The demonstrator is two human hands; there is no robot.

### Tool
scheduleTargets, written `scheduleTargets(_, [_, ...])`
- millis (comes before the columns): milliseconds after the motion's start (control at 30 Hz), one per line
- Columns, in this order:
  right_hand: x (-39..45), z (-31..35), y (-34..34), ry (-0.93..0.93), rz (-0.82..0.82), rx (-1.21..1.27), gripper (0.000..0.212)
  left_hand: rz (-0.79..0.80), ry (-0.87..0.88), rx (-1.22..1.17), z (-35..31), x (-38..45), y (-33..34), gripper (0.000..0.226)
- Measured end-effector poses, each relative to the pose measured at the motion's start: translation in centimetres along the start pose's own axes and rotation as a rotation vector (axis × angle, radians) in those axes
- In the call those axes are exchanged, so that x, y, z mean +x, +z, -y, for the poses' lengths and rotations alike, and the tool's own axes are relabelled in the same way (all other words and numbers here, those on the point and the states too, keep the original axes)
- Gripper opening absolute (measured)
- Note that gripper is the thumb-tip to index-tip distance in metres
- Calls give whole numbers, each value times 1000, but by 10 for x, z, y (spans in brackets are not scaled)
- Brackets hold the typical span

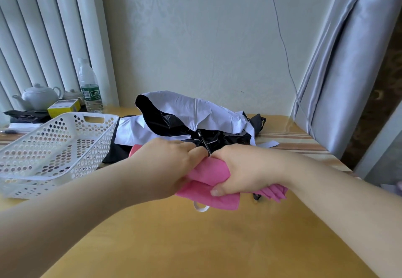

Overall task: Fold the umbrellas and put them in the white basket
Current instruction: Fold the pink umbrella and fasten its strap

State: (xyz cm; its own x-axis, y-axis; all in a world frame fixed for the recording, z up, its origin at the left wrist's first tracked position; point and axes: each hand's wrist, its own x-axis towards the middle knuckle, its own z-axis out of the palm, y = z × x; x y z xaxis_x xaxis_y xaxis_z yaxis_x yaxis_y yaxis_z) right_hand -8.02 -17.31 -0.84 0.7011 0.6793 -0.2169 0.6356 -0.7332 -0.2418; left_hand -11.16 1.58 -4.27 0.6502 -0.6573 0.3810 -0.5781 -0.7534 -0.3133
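Glossy yellow tabletop (217, 245) against a pale wall, grey curtain at 3 o'clock. White perforated basket (54, 145) sits at 9 o'clock of the hands, nothing seen in it. A white-and-black umbrella (185, 116) lies loose and unfolded at 12 o'clock, just behind the hands.

Pink umbrella (212, 174) is held at centre, low over the table. Left hand (171, 164) is curled round its far end; right hand (245, 171) is clenched round the bunched canopy, thumb underneath. Both grips are closed tight on the fabric.

Judged step: folding the pink canopy. Pleats are best gathered in one direction, twisted snug, then bound with the white strap (201, 208) hanging below.
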Motion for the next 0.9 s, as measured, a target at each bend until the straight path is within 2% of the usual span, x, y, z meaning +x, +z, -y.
scheduleTargets(33, [0, 1, 3, -4, -28, -52, 25, 76, -91, -105, 0, 4, -5, 39])
scheduleTargets(100, [-2, 3, 8, -27, -80, -222, 25, 424, -294, -425, 4, 8, -8, 36])
scheduleTargets(133, [-3, 4, 11, -42, -101, -314, 31, 511, -321, -533, 7, 8, -8, 33])
scheduleTargets(167, [-3, 4, 14, -57, -124, -377, 38, 521, -316, -576, 9, 6, -7, 31])
scheduleTargets(233, [-1, 3, 17, -81, -166, -402, 39, 450, -303, -598, 10, 0, -3, 25])
scheduleTargets(300, [1, 1, 11, -59, -124, -319, 33, 297, -261, -485, 4, -4, 1, 21])
scheduleTargets(400, [0, 0, -2, -26, 86, 12, 25, -39, -3, -140, -2, -9, 13, 32])
scheduleTargets(467, [-2, 1, 1, -27, 77, 93, 22, -129, 87, -41, 0, -11, 17, 36])
scheduleTargets(567, [-4, 1, 13, -18, -156, -116, 26, -133, 36, -98, -4, -9, 14, 41])
scheduleTargets(667, [-1, 0, 28, -68, -354, -465, 24, 158, -245, -244, -6, -2, 2, 36])
scheduleTargets(700, [1, -1, 32, -118, -417, -548, 26, 227, -287, -251, -6, -2, 3, 35])
scheduleTargets(733, [1, -3, 34, -169, -501, -596, 30, 242, -288, -233, -6, -4, 3, 33])
scheduleTargets(767, [0, -3, 33, -175, -554, -585, 32, 190, -254, -200, -6, -7, 3, 31])
scheduleTargets(833, [-6, -5, 27, -93, -460, -392, 39, 8, -129, -91, -4, -15, 12, 29])
scheduleTargets(900, [-12, -11, 21, -2, -209, -108, 48, -97, -46, 9, -4, -20, 17, 34])
